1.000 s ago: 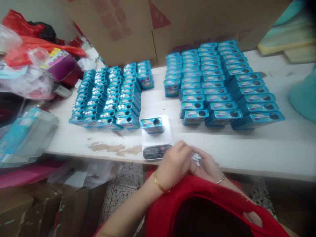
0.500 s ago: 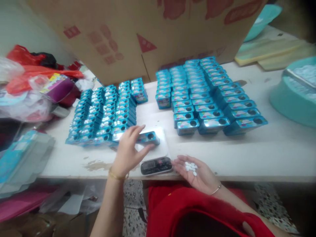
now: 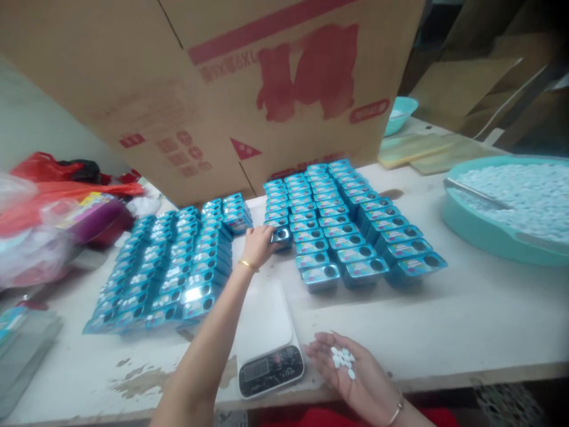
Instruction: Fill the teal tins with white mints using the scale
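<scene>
Having left the scale (image 3: 267, 320), my left fingers (image 3: 268, 232) now clasp a blue tin (image 3: 281, 235) ahead, beside the tin rows (image 3: 317, 247); behind them, my right fingers (image 3: 319, 357), spread palm-up, keep white pellets (image 3: 341, 360), apparently a change of tins.

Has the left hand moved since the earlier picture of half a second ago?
Yes. The left hand has moved forward, from the scale to beyond it.

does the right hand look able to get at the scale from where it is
Probably yes: the right hand is palm up close beside the scale, with nothing seen between them, and the left arm crosses only at the scale's other side. The loose white tablets it holds might spill, though.
</scene>
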Demonstrator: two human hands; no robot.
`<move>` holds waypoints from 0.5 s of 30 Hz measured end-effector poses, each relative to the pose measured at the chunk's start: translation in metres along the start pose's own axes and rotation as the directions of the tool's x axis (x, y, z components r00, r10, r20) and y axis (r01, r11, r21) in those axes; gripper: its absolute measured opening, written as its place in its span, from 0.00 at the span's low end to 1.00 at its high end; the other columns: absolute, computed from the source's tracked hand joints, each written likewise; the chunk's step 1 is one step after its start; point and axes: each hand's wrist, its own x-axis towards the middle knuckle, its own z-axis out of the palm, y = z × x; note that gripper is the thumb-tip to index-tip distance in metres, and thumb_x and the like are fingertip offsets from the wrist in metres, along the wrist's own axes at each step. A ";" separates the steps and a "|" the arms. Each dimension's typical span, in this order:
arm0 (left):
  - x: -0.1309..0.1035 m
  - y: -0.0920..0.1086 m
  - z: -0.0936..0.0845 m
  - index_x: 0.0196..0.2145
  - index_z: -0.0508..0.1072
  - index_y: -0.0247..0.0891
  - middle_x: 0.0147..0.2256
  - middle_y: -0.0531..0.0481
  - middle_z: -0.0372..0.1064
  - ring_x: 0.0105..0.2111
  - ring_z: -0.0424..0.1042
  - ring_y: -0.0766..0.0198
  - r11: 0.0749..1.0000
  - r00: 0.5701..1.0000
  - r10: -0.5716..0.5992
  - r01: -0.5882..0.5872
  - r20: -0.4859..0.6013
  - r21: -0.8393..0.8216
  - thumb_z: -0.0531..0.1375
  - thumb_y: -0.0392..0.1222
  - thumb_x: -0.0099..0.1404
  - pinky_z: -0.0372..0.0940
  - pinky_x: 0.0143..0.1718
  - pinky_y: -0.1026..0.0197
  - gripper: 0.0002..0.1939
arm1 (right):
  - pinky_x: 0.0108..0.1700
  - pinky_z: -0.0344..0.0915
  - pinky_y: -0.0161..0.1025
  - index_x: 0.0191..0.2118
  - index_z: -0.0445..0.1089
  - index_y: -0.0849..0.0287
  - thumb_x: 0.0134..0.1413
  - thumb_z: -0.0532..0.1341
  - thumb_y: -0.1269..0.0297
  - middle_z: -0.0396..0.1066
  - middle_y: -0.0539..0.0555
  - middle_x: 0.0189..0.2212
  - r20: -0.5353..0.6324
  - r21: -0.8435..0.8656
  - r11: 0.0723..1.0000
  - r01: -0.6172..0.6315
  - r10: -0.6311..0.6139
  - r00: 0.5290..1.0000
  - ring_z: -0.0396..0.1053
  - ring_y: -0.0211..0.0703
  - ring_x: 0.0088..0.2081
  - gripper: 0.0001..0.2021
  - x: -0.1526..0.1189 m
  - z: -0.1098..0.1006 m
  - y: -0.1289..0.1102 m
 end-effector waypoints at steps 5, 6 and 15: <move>0.015 -0.027 -0.002 0.47 0.63 0.40 0.47 0.44 0.63 0.48 0.61 0.55 0.994 0.989 -0.088 0.094 -0.122 0.048 0.54 0.51 0.63 0.51 0.48 0.55 0.18 | 0.43 0.71 0.39 0.32 0.74 0.69 0.51 0.63 0.68 0.76 0.63 0.33 -0.050 -0.002 0.999 -0.053 0.053 0.997 0.74 0.51 0.42 0.07 0.005 -0.002 -0.006; 0.019 -0.036 -0.005 0.47 0.63 0.39 0.48 0.43 0.62 0.49 0.60 0.55 0.981 0.976 -0.162 0.175 -0.146 0.080 0.52 0.51 0.64 0.51 0.48 0.54 0.17 | 0.43 0.71 0.39 0.32 0.74 0.68 0.50 0.64 0.68 0.76 0.62 0.33 -0.056 -0.009 0.998 -0.057 0.056 0.997 0.74 0.50 0.42 0.07 0.007 -0.002 -0.006; 0.045 -0.091 -0.007 0.32 0.71 0.37 0.48 0.39 0.61 0.51 0.55 0.46 0.901 0.937 -0.348 0.342 -0.027 0.265 0.56 0.40 0.58 0.49 0.49 0.47 0.07 | 0.43 0.71 0.38 0.32 0.73 0.67 0.50 0.64 0.68 0.76 0.60 0.33 -0.099 -0.042 0.999 -0.023 0.019 0.995 0.74 0.47 0.41 0.06 0.008 0.006 -0.017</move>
